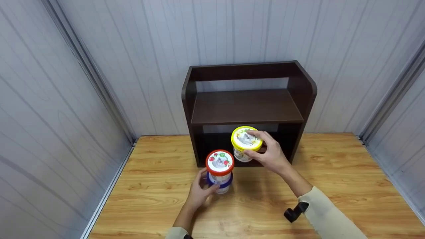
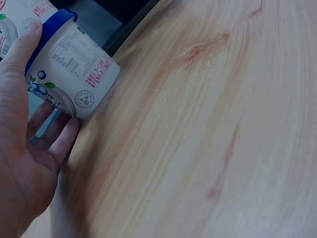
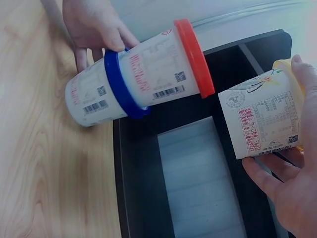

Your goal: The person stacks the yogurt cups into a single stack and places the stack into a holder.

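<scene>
Two lidded paper tubs stand stacked on the wooden table: a red-lidded tub [image 1: 219, 162] on top of a blue-lidded tub [image 1: 223, 189]. My left hand [image 1: 198, 194] grips the blue-lidded one, its thumb at the blue rim in the left wrist view. Held up in the air by my right hand [image 1: 270, 152] is a yellow-lidded tub [image 1: 244, 156], with fingers on its lid and side. In the right wrist view this tub [image 3: 262, 116] is apart from the stack, and its printed side label shows.
A dark brown two-tier shelf [image 1: 247, 106] stands on the table [image 1: 159, 186] against the back wall, just behind the tubs. Its lower compartment is partly hidden by the yellow-lidded tub and my right hand. Panelled walls [image 1: 159, 66] enclose the table at the back and sides.
</scene>
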{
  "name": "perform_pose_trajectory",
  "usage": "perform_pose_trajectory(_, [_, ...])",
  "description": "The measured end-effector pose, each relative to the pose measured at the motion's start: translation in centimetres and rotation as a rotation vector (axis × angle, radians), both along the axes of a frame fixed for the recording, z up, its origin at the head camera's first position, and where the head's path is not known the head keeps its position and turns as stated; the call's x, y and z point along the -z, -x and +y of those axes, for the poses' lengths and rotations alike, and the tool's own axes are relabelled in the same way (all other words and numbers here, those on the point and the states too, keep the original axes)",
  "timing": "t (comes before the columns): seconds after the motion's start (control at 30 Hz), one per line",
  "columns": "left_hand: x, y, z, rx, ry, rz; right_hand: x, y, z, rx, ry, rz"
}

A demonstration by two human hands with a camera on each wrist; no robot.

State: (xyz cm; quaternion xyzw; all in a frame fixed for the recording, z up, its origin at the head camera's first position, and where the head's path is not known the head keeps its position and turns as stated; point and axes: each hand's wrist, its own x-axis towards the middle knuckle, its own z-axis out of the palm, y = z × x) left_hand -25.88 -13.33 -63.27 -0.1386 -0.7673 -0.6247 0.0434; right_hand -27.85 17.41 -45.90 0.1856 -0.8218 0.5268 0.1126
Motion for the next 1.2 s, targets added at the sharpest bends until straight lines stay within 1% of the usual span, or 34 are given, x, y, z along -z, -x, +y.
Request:
perform_pose_trajectory(0.03, [-0.3, 0.0, 0.1, 0.007, -0.003, -0.015, -0.2, 0.0, -0.1, -0.002, -0.001, 0.001])
perform_pose_trajectory(0.13, [-0.6, 0.0, 0.3, 0.012, -0.02, -0.047, -0.6, 0.2, -0.5, -0.012, -0.003, -0.002])
perform_pose_trajectory(0.17, [-0.5, 0.1, 0.3, 0.011, -0.022, -0.053, -0.7, 0.3, -0.6, -0.017, -0.002, -0.001])
perform_pose_trajectory(0.3, [-0.3, 0.1, 0.1, -0.003, 0.006, -0.042, -1.0, 0.3, -1.4, -0.03, 0.008, 0.0])
perform_pose_trajectory(0.47, [-0.6, -0.1, 0.1, 0.01, -0.015, -0.055, -1.2, 0.2, -2.2, -0.05, 0.003, 0.004])
perform_pose_trajectory(0.63, [-0.7, -0.1, 0.2, 0.002, 0.012, -0.019, -1.5, 0.1, -3.0, -0.07, 0.007, 0.008])
perform_pose_trajectory(0.7, [-0.7, -0.1, 0.2, 0.003, 0.007, -0.031, -1.5, 0.0, -3.4, -0.076, 0.011, 0.007])
perform_pose_trajectory(0.8, [-0.9, -0.1, 0.2, 0.021, -0.022, -0.058, -1.4, 0.0, -3.9, -0.087, 0.013, 0.003])
perform_pose_trajectory(0.87, [-0.9, -0.1, 0.1, 0.016, -0.02, -0.073, -1.4, 0.0, -4.3, -0.1, 0.015, -0.004])
perform_pose_trajectory(0.93, [-0.9, -0.2, -0.1, 0.007, 0.001, -0.06, -1.4, 0.0, -4.7, -0.114, 0.018, -0.009])
perform_pose_trajectory(1.03, [-1.0, -0.3, -0.1, 0.002, 0.006, -0.063, -1.4, -0.1, -5.1, -0.125, 0.023, -0.011])
perform_pose_trajectory(1.2, [-1.1, -0.1, 0.3, 0.008, -0.015, -0.101, -1.3, -0.2, -5.3, -0.131, 0.032, -0.008])
